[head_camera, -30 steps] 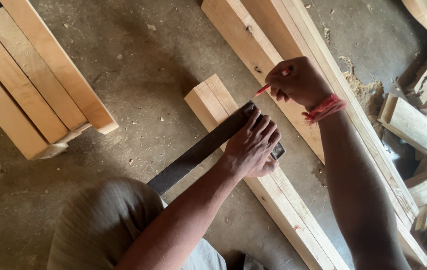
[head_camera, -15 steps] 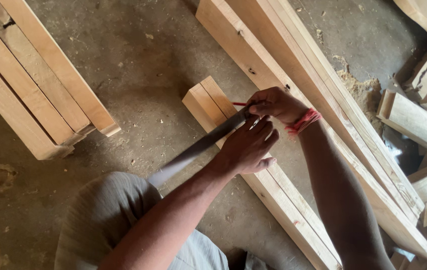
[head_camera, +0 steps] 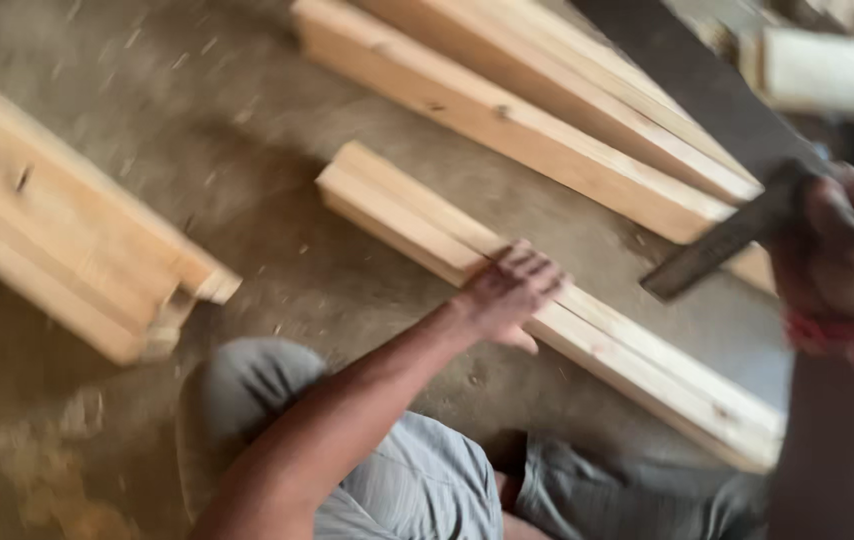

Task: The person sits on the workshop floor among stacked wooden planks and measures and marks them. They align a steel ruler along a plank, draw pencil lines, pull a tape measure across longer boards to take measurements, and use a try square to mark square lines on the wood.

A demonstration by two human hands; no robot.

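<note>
Head view, blurred. Left hand (head_camera: 509, 292) flat, fingers spread, pressing on pale wooden plank (head_camera: 587, 325) lying diagonally on concrete floor (head_camera: 247, 200). Right hand (head_camera: 837, 245) raised at right edge, closed around dark metal square (head_camera: 722, 240), blade pointing down-left, clear of plank. Red band (head_camera: 842, 333) on right wrist. Longer planks (head_camera: 547, 120) beyond, more stacked timber (head_camera: 67, 240) at left. Grey-clad knee (head_camera: 257, 400) below.

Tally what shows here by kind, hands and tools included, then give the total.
Hands: 2, left hand on the near timber, right hand gripping the metal square
Timber groups: 3, near timber, far timbers, left stack
Metal square: 1
Red wristband: 1
Total: 7
</note>
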